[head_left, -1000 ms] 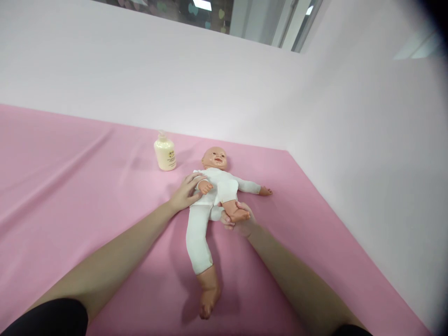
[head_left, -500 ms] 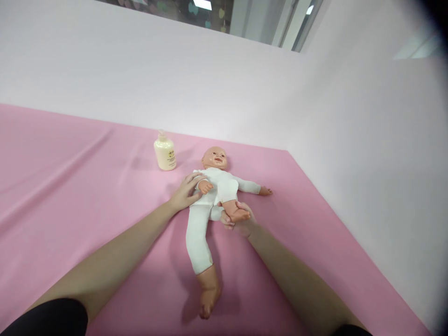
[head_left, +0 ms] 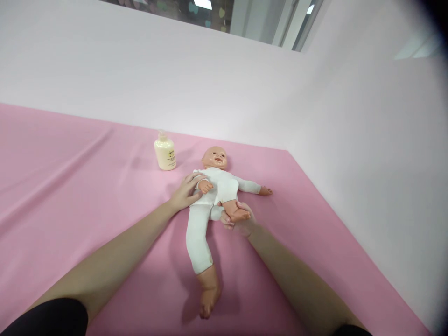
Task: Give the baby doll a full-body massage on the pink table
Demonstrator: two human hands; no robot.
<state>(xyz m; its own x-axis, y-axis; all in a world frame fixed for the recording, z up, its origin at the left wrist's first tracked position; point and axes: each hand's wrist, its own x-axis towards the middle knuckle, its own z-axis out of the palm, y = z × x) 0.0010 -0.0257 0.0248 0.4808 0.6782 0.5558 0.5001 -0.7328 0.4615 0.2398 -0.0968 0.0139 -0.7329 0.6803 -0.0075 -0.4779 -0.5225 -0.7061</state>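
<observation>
A baby doll (head_left: pixel 210 196) in white clothing lies on its back, head pointing away from me. My left hand (head_left: pixel 184 193) is closed around the doll's arm at the side of its body, fingers over the sleeve and thumb lower down. The doll's small hand shows just beyond my fingers. My right hand (head_left: pixel 245 223) is wrapped round the doll's bent leg (head_left: pixel 235 211) at the ankle, with the knee folded up over the belly. Some of my right fingers are hidden behind the foot. The doll's other leg (head_left: pixel 199 238) stretches toward me.
A pale yellow pump bottle (head_left: pixel 165 154) stands upright to the left of the doll's head. Underneath is a pink sheet (head_left: pixel 87 196) with a few creases on the left. White walls (head_left: pixel 157 79) rise at the back and along the right.
</observation>
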